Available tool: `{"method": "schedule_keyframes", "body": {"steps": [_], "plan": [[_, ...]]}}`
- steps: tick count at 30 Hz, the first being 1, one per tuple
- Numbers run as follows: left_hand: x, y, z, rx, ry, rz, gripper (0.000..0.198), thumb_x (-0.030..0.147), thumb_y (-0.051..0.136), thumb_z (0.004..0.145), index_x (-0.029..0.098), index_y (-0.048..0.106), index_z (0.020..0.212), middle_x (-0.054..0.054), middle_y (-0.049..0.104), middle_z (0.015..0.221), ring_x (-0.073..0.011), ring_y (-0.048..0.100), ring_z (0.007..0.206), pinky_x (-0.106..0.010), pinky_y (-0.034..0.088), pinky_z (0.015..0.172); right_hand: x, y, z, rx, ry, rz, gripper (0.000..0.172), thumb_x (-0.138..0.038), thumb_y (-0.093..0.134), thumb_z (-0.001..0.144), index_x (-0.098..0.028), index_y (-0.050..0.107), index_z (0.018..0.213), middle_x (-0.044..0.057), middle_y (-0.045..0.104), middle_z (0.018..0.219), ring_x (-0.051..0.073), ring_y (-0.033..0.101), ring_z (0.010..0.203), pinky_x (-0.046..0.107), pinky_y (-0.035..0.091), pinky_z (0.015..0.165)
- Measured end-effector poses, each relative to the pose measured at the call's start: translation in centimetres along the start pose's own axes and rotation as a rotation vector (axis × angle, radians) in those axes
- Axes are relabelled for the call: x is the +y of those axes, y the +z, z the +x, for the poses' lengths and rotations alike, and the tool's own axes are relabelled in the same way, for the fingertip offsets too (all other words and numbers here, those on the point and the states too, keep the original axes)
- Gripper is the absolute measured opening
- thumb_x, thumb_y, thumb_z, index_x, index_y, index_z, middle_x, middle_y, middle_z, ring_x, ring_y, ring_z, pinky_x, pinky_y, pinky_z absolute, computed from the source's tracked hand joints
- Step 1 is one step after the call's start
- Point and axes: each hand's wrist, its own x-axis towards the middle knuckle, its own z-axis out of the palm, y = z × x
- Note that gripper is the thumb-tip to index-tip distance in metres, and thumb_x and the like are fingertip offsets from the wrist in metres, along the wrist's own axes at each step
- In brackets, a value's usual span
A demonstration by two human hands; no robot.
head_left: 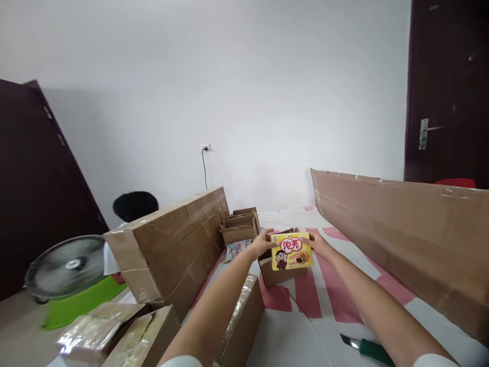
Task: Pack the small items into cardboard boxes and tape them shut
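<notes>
A yellow cream puff box (292, 252) with a cartoon figure on its front is held up before me. My left hand (263, 243) grips its left end and my right hand (319, 243) its right end. Just behind and below it stands an open cardboard carton (272, 275) on the cloth; its inside is mostly hidden by the box. Left of my left hand lies a colourful printed packet (237, 250). Under my left forearm is a taped carton (244, 321). A knife with a green handle (374, 351) lies near my right forearm.
Stacked cartons (168, 244) form a wall on the left, with open cartons (240, 227) beyond. Taped cartons (101, 331) sit front left. A long cardboard panel (401, 229) borders the right. A person's head (135, 205) shows behind the stack, near a fan (69, 265) and green basin (76, 303).
</notes>
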Motion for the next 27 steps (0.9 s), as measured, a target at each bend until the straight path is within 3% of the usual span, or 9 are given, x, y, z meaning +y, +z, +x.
{"method": "schedule_keyframes", "body": {"steps": [4, 6, 10, 13, 15, 20, 23, 25, 27], "plan": [[0.6, -6.0, -0.3, 0.017, -0.08, 0.138, 0.032, 0.031, 0.06, 0.092, 0.016, 0.057, 0.12, -0.008, 0.06, 0.12, -0.0208, 0.062, 0.101, -0.041, 0.055, 0.084, 1.0, -1.7, -1.5, -0.205, 0.065, 0.054, 0.063, -0.047, 0.088, 0.052, -0.02, 0.063, 0.103, 0.005, 0.074, 0.095, 0.026, 0.069, 0.092, 0.04, 0.055, 0.083], [-0.4, -8.0, -0.9, 0.008, -0.167, 0.207, 0.03, 0.031, 0.061, 0.091, 0.016, 0.058, 0.117, -0.008, 0.061, 0.117, -0.0201, 0.063, 0.099, -0.04, 0.055, 0.082, 2.2, -2.1, -2.3, -0.264, 0.102, 0.064, 0.069, -0.045, 0.089, 0.046, -0.021, 0.061, 0.103, 0.005, 0.074, 0.095, 0.027, 0.069, 0.093, 0.042, 0.055, 0.083], [-3.5, -8.3, -1.3, -0.034, -0.27, 0.273, 0.033, 0.03, 0.062, 0.091, 0.017, 0.056, 0.121, -0.007, 0.062, 0.113, -0.0181, 0.064, 0.091, -0.037, 0.057, 0.077, 4.7, -0.2, -2.6, -0.353, 0.131, 0.079, 0.065, -0.046, 0.087, 0.048, -0.022, 0.057, 0.101, 0.006, 0.073, 0.097, 0.028, 0.069, 0.095, 0.044, 0.055, 0.083], [-5.0, -8.1, -0.2, 0.03, -0.254, 0.311, 0.036, 0.03, 0.061, 0.091, 0.017, 0.054, 0.123, -0.007, 0.061, 0.115, -0.0181, 0.064, 0.091, -0.037, 0.057, 0.076, 5.9, 3.2, -1.2, -0.397, 0.102, 0.096, 0.062, -0.049, 0.086, 0.051, -0.022, 0.056, 0.098, 0.006, 0.072, 0.099, 0.028, 0.069, 0.096, 0.044, 0.054, 0.085], [-5.4, -9.5, 0.6, 0.104, -0.24, 0.345, 0.035, 0.031, 0.06, 0.091, 0.017, 0.055, 0.123, -0.008, 0.061, 0.116, -0.0185, 0.064, 0.093, -0.037, 0.057, 0.077, 6.5, 5.9, 0.4, -0.397, 0.071, 0.102, 0.063, -0.052, 0.085, 0.051, -0.022, 0.055, 0.097, 0.006, 0.071, 0.097, 0.028, 0.068, 0.096, 0.044, 0.053, 0.087], [-6.1, -17.1, 0.7, 0.276, -0.25, 0.448, 0.036, 0.033, 0.06, 0.092, 0.017, 0.054, 0.124, -0.009, 0.059, 0.12, -0.0205, 0.063, 0.098, -0.04, 0.056, 0.081, 7.8, 12.9, 5.0, -0.38, -0.008, 0.087, 0.061, -0.05, 0.088, 0.05, -0.021, 0.056, 0.093, 0.003, 0.069, 0.096, 0.025, 0.066, 0.097, 0.043, 0.053, 0.089], [-7.5, -20.9, 0.1, 0.373, -0.253, 0.508, 0.038, 0.034, 0.059, 0.092, 0.017, 0.053, 0.126, -0.009, 0.058, 0.123, -0.0216, 0.062, 0.101, -0.042, 0.055, 0.084, 9.1, 17.7, 7.0, -0.379, -0.027, 0.036, 0.04, -0.041, 0.078, 0.073, -0.017, 0.059, 0.1, 0.003, 0.067, 0.098, 0.02, 0.065, 0.093, 0.04, 0.054, 0.084], [-8.6, -22.5, 0.2, 0.416, -0.247, 0.55, 0.038, 0.034, 0.059, 0.092, 0.017, 0.053, 0.126, -0.009, 0.058, 0.124, -0.0221, 0.062, 0.103, -0.043, 0.055, 0.085, 10.1, 20.8, 7.7, -0.36, -0.029, -0.019, 0.028, -0.035, 0.066, 0.087, -0.015, 0.06, 0.106, 0.004, 0.066, 0.101, 0.018, 0.065, 0.089, 0.038, 0.055, 0.08], [-9.7, -23.5, 0.8, 0.449, -0.226, 0.599, 0.037, 0.034, 0.06, 0.092, 0.017, 0.054, 0.125, -0.009, 0.057, 0.126, -0.0228, 0.061, 0.106, -0.044, 0.054, 0.087, 11.0, 23.5, 8.2, -0.311, -0.032, -0.085, 0.026, -0.034, 0.06, 0.092, -0.015, 0.06, 0.11, 0.005, 0.064, 0.105, 0.017, 0.064, 0.089, 0.038, 0.055, 0.078]]}}
